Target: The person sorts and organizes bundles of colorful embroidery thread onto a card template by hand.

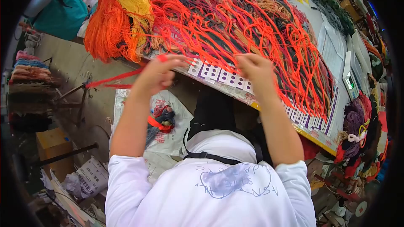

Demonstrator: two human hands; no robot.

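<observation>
My left hand (159, 75) is closed just off the table's front edge, its index finger stretched to the right. A loop of red yarn (163, 59) lies at its fingers, and red strands (120, 76) trail from behind the hand toward the left. My right hand (257, 70) is held in a pinch above the edge; what its fingertips hold, if anything, is not clear. Below and between the hands is a row of white cards with dark holes (229, 78). Bright orange-red yarn strands (248, 29) hang from these cards across mixed darker yarns.
Orange (107, 29) and yellow hanks (132, 0) lie at the table's left end. A digital scale (350, 80) stands on the right, near purple yarn bundles (355, 120). A white sack (174, 109) with yarn scraps is below. Another person in a teal garment (63, 14) stands upper left.
</observation>
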